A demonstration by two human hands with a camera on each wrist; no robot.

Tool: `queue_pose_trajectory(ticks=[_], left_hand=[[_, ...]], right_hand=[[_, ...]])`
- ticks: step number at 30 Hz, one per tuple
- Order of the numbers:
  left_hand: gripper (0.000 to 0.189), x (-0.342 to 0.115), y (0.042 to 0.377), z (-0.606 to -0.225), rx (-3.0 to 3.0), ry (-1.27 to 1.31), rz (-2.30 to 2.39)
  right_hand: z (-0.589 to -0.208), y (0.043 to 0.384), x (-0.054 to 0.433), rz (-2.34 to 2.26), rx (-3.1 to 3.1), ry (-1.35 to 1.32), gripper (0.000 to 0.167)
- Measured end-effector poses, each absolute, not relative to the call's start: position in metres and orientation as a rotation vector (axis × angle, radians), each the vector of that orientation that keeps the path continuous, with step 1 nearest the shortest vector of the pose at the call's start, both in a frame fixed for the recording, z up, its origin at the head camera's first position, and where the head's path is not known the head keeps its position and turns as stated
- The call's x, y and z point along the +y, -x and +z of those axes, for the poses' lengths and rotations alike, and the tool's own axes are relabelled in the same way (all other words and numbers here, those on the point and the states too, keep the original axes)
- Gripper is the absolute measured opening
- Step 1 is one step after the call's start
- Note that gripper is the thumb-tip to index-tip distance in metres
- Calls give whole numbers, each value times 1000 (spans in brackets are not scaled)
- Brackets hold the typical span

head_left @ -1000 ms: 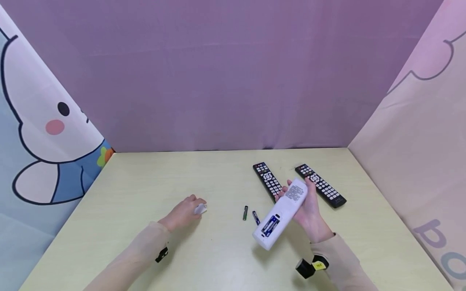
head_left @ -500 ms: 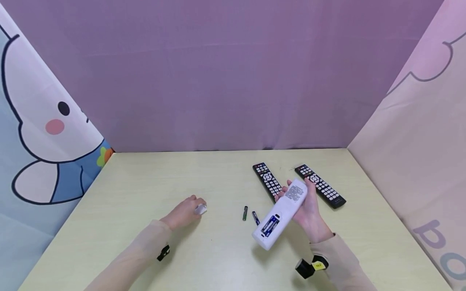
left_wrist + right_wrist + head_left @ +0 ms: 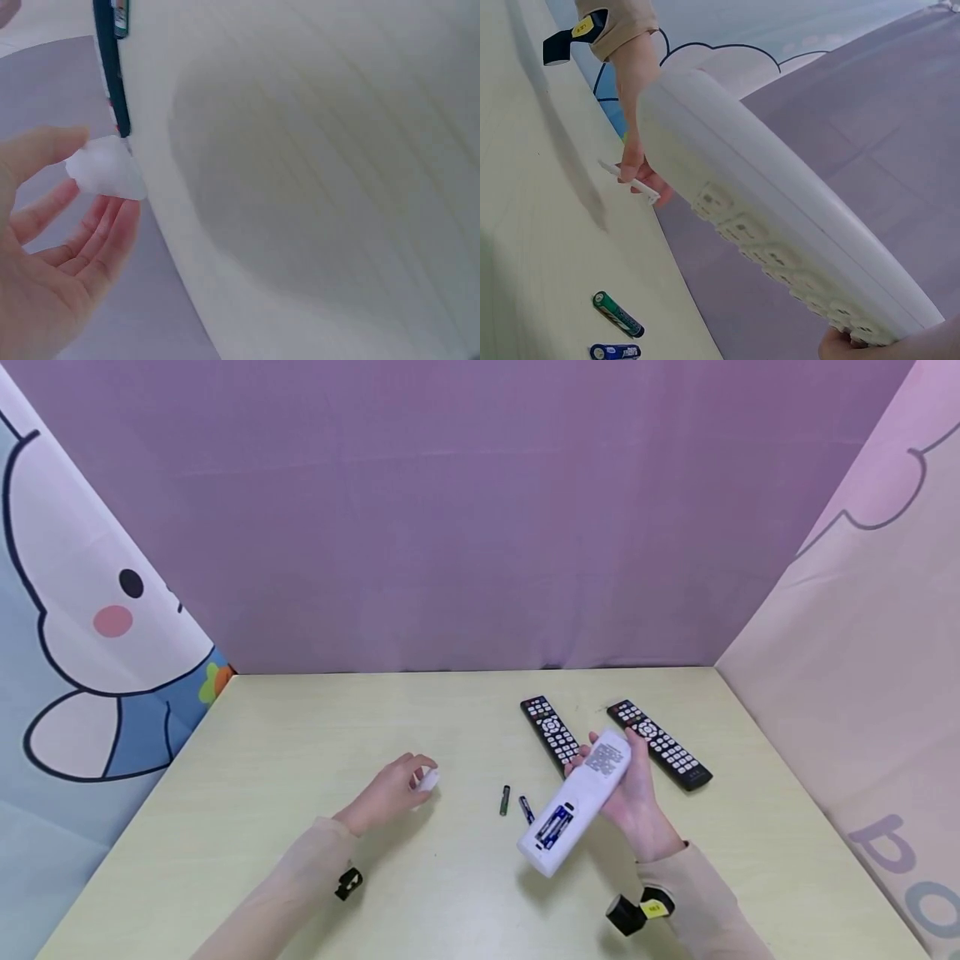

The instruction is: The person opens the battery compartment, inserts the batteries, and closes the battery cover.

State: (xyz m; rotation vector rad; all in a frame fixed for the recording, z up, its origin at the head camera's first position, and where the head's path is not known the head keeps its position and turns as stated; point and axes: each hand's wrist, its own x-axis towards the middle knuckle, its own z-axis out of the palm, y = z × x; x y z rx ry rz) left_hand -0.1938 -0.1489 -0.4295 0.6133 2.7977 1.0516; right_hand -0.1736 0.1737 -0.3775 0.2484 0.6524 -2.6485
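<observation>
1. The white remote [image 3: 587, 789] tilts above the desk [image 3: 315, 893], two batteries [image 3: 555, 827] exposed in its back.
2. The right hand [image 3: 637, 806] grips it; the left hand [image 3: 386, 791], well apart, pinches a small white cover [image 3: 427, 780].
3. Closing up seems in hand; next calls for aligning the cover over those batteries.
4. A green battery [image 3: 505, 800] lies nearby.

Long white plastic remote [image 3: 592, 777] is held in right hand [image 3: 637, 806] over pale wood-grain table [image 3: 337, 718]; two blue cylindrical batteries [image 3: 554, 827] seated inside. Slim black remotes [image 3: 664, 749] laid behind. Loose green battery [image 3: 505, 800], loose blue battery [image 3: 526, 808] placed to left; flat white piece [image 3: 428, 780] held farther left, in left hand [image 3: 386, 793].
</observation>
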Motion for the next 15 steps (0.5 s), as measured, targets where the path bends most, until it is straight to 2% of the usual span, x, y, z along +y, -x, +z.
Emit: queue_pose_trajectory(ticks=[15], left_hand=[[39,-120,178,-410,2740,-754,1348]], right_hand=[[-379,174,170,-2645,640,-205,47]])
